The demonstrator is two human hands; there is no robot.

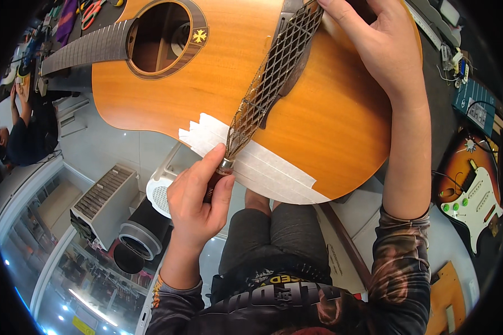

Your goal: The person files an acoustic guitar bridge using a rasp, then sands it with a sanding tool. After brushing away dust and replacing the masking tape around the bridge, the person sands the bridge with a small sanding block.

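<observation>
An acoustic guitar [330,128] with an orange-brown top lies in front of me, its neck pointing left. My left hand [198,198] is closed round the dark wooden handle of a saw rasp [274,72], whose open lattice blade slants up and right across the dark bridge [296,78]. At the rasp's far end, my right hand [383,47] has its thumb against the tip; part of that hand is cut off by the top edge. Strips of white masking tape [274,167] cover the guitar's near edge, under the rasp's handle end. Whether the blade touches the wood I cannot tell.
A sunburst electric guitar body [469,190] stands at the right, near a teal box [475,103]. Red-handled scissors [91,14] lie at the upper left. Another person [28,131] works at the far left. A white stool [161,195] and a black bin [142,234] are below.
</observation>
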